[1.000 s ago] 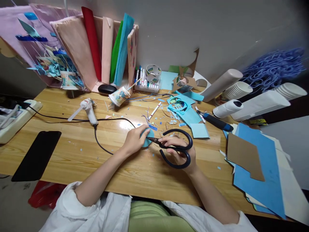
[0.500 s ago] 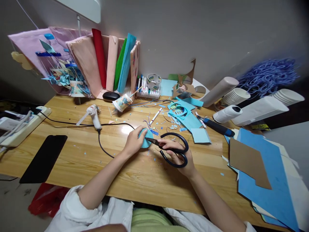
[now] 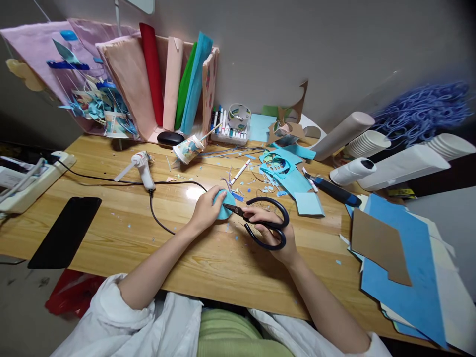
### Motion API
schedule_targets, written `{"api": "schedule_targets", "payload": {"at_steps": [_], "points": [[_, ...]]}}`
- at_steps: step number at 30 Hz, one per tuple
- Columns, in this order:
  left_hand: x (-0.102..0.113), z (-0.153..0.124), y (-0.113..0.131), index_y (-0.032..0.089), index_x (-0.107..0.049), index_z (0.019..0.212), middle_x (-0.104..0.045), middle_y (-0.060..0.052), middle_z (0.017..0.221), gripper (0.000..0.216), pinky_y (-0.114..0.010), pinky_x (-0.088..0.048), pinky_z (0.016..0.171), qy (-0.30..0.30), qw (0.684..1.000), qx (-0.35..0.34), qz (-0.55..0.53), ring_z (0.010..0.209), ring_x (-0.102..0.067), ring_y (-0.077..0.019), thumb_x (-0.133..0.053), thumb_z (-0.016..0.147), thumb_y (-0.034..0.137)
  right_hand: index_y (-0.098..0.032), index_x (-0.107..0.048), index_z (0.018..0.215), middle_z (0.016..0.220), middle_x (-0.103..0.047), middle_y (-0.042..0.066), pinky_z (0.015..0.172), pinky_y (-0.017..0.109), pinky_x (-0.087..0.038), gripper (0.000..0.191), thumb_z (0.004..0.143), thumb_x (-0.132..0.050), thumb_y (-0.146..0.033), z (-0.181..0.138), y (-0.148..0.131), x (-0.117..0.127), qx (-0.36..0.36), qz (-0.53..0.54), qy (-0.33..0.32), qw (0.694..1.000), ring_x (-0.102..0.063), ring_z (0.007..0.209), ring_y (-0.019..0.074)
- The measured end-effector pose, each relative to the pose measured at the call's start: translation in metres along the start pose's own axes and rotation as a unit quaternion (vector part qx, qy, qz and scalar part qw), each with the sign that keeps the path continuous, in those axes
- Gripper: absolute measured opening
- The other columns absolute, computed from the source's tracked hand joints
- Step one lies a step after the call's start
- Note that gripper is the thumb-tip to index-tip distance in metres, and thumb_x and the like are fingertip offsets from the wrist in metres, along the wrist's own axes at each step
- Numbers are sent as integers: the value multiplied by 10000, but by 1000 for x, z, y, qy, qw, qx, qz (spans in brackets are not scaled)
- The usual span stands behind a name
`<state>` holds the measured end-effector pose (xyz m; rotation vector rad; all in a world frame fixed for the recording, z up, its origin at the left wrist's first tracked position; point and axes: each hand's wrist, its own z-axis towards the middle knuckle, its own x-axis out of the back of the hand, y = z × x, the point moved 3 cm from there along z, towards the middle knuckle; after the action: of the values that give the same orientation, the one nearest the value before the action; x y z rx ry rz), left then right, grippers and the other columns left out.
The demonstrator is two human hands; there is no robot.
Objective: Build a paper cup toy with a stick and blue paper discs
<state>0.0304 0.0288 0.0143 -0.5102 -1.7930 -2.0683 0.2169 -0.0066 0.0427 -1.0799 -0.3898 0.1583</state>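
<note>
My left hand (image 3: 207, 209) pinches a small rounded piece of light-blue paper or felt (image 3: 225, 212) above the middle of the table; fingers cover its left part. My right hand (image 3: 277, 233) grips black-handled scissors (image 3: 269, 243) by their loops, thumb and fingers through them. The dark blades point left, their tips lying against the blue piece close to my left thumb. Whether the blades are biting into it I cannot tell. Just beyond the hands lie a white marker (image 3: 240, 172) and tiny blue scraps.
A glue gun (image 3: 144, 171) with its cord lies left, beside a black phone (image 3: 65, 232) and a power strip (image 3: 55, 181). A decorated paper cup (image 3: 188, 148) lies tipped behind. Cut blue sheets (image 3: 293, 178), a utility knife (image 3: 332, 191) and stacked blue paper (image 3: 401, 302) with brown cardboard (image 3: 379, 243) occupy the right.
The whole view has shifted slightly, with the table appearing higher. Both hands keep their hold on the blue piece and the scissors, nearly in the same pose.
</note>
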Motion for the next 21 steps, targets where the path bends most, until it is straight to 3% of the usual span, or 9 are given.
{"api": "schedule_targets", "payload": {"at_steps": [12,21], "points": [[-1,0,-1,186,-581,889,-627,-23,843,246,-259,-420,754,7,1000,14,26,807,-573,-165,-383,890,331,-236,-620,960,1138,-656,74,918,442,-483,135,861,-527,-237,0,0,-3,-10,3,13,1000,-609,1056,227],[-2,0,-2,187,-581,917,-641,-36,895,250,-260,-415,767,5,1000,8,9,841,-575,-172,-383,891,338,-237,-623,939,1123,-662,71,883,410,-498,123,857,-533,-223,2,-2,-2,-8,-4,6,1000,-631,999,213]]}}
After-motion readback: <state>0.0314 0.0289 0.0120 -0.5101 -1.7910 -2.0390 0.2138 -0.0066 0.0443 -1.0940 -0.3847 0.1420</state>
